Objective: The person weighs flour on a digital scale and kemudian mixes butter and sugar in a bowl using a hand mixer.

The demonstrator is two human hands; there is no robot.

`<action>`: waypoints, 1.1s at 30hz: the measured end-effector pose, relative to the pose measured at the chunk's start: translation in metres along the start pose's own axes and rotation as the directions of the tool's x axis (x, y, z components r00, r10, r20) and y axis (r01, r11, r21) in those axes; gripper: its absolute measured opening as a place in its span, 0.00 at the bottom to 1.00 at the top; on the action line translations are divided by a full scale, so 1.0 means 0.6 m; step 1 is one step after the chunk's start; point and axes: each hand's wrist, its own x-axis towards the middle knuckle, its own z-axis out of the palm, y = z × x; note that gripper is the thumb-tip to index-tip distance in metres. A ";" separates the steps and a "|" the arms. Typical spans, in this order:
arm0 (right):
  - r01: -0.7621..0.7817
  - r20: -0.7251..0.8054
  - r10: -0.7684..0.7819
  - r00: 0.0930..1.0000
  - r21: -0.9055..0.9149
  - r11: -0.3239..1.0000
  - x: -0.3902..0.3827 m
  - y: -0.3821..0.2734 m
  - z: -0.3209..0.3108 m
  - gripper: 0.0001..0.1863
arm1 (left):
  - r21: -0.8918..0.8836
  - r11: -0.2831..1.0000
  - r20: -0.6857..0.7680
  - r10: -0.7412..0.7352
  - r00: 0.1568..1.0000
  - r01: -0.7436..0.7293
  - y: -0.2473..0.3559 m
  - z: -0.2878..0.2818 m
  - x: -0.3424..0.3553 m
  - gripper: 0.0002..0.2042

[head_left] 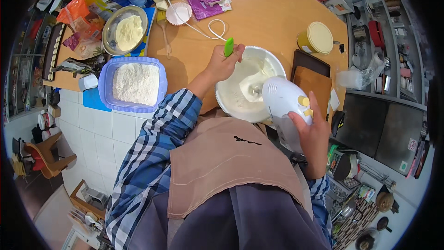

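Observation:
A white mixing bowl stands near the table's front edge, with a pale, creamy mixture inside. At its far left rim, my left hand is closed around a green-handled utensil. Only the handle shows; the working end is hidden by the hand. On the right, my right hand grips a white hand mixer with yellow buttons. The mixer is tilted over the bowl's right rim, and its beaters reach into the mixture.
Left of the bowl sit a purple tub of white flour and a metal bowl of pale yellow powder. A brush, a white cord and a purple packet lie behind. A yellow lidded tub and brown trays are right.

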 end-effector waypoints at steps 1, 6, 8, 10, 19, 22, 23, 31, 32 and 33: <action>-0.020 -0.021 0.021 1.000 0.053 0.998 0.004 0.000 0.003 0.35 | -0.004 1.000 -0.013 -0.007 1.000 0.007 -0.003 0.001 -0.001 0.19; 0.056 -0.074 -0.047 0.996 0.122 0.991 0.017 0.003 0.021 0.33 | -0.021 1.000 -0.037 0.006 0.999 -0.007 -0.004 0.003 -0.002 0.19; 0.064 -0.091 -0.055 0.994 0.104 0.992 0.022 -0.004 0.024 0.33 | -0.047 0.999 -0.038 0.014 0.999 -0.016 -0.003 0.003 -0.002 0.20; 0.012 -0.068 -0.004 0.998 0.126 0.992 0.027 -0.009 0.027 0.32 | -0.008 1.000 -0.033 0.003 0.999 -0.003 0.000 0.003 -0.001 0.19; -0.012 -0.016 0.015 1.000 0.216 0.976 0.037 -0.020 0.043 0.33 | -0.052 0.999 -0.055 0.008 0.998 -0.011 -0.003 0.007 -0.001 0.19; 0.013 -0.010 -0.011 1.000 0.229 0.973 0.037 -0.022 0.046 0.33 | -0.013 1.000 -0.063 -0.008 0.998 0.007 -0.007 0.004 -0.001 0.19; 0.011 -0.011 -0.009 1.000 0.229 0.973 0.037 -0.021 0.046 0.33 | -0.013 1.000 -0.061 -0.008 0.998 0.008 -0.003 0.006 -0.001 0.19; 0.022 -0.012 -0.020 1.000 0.173 0.985 0.034 -0.008 0.023 0.31 | -0.029 0.999 -0.075 0.022 0.997 -0.025 0.004 0.008 -0.004 0.19; 0.021 -0.011 -0.020 1.000 0.171 0.985 0.030 -0.006 0.021 0.31 | -0.030 0.999 -0.076 0.021 0.997 -0.023 0.002 0.007 -0.004 0.19; 0.009 -0.008 -0.008 1.000 0.157 0.988 0.025 -0.005 0.019 0.31 | -0.019 0.999 -0.067 0.031 0.997 -0.032 0.000 0.006 -0.003 0.19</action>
